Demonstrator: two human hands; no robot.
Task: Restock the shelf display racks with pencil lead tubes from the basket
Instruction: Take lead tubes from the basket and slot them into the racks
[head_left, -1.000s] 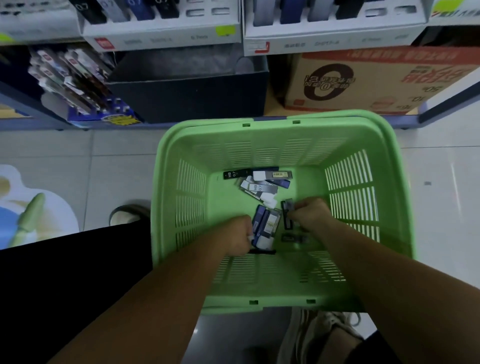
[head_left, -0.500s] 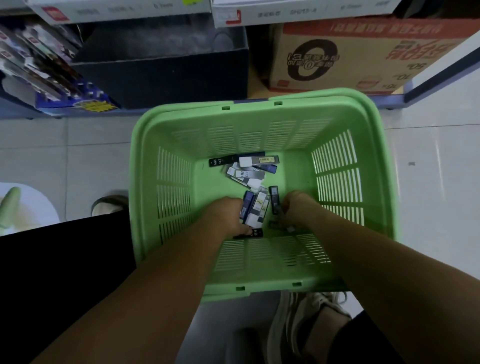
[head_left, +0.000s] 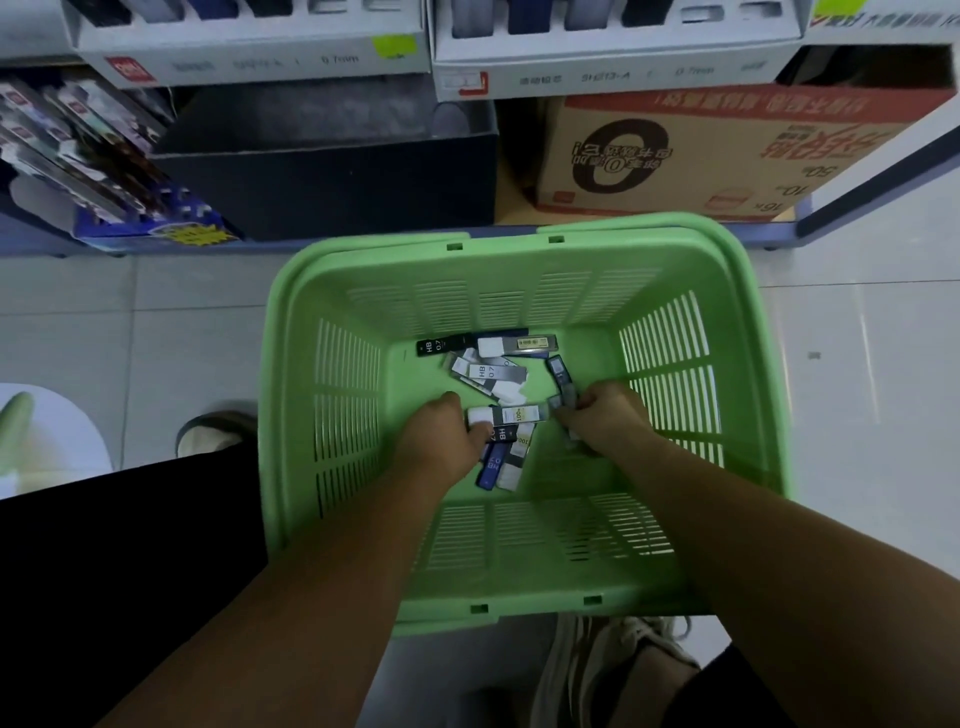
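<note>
Pencil lead tubes (head_left: 491, 371), flat black, blue and white plastic cases, lie loose on the floor of the green slatted plastic basket (head_left: 519, 301). Left hand (head_left: 441, 441) clutches a fanned bundle; right hand (head_left: 605, 421) pinches dark ones. Light, stiff, probably slick: best pinched across flat faces.

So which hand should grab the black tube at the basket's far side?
Left, probably. The left hand is nearest the black tube, while the right hand is further across the basket. Both hold tubes.
</note>
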